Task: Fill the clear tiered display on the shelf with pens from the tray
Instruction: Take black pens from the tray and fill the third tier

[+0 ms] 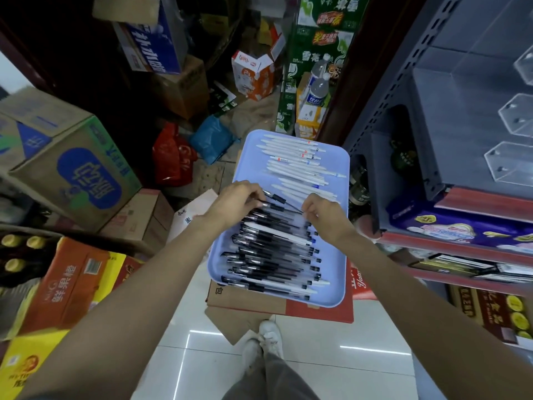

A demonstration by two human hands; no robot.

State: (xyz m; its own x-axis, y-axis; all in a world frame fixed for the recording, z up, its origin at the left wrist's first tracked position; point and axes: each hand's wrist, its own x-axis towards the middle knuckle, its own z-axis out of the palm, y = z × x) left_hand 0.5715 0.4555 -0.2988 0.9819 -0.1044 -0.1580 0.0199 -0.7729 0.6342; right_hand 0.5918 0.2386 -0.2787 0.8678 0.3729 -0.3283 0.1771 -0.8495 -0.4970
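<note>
A light blue tray [340, 272] rests on a cardboard box in the aisle. Several white pens [297, 163] lie in its far half and several black-and-clear pens [274, 255] are piled in its near half. My left hand [233, 202] and my right hand [323, 210] are both over the top of the black pile, each pinching an end of the same black pens [278, 202]. The clear tiered display [516, 140] stands on the grey shelf at the right, and its visible compartments hold no pens.
The grey shelf unit [432, 111] with red edge strips stands to the right, with packaged goods on lower levels. Cardboard boxes [66, 166] crowd the left side. Red and blue bags [184, 154] and more cartons lie beyond the tray. White tiled floor and my shoes [265, 342] are below.
</note>
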